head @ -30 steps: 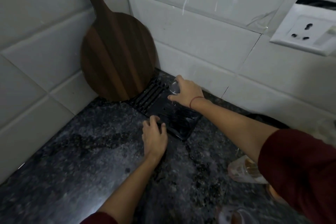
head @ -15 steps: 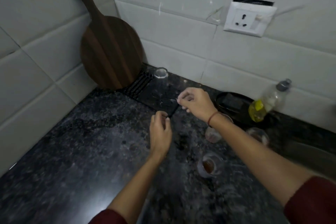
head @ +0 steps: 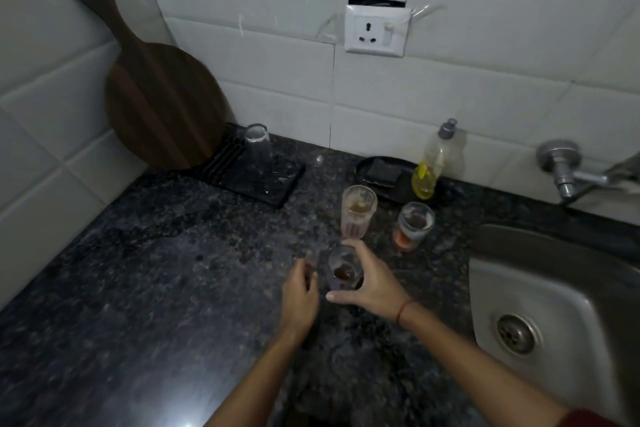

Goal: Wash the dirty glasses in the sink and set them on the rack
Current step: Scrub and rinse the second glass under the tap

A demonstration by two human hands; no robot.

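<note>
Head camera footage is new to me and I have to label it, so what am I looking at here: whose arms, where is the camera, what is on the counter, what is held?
There is no machine: a person wears the camera on the head, looking down at their own bare hands. The right hand wraps around a small dirty glass with brown dregs, standing on the dark granite counter. The left hand hovers beside it, holding nothing. Behind stand a tall dirty glass and a shorter one. One clean glass sits upside down on the black rack. The steel sink is at right.
</note>
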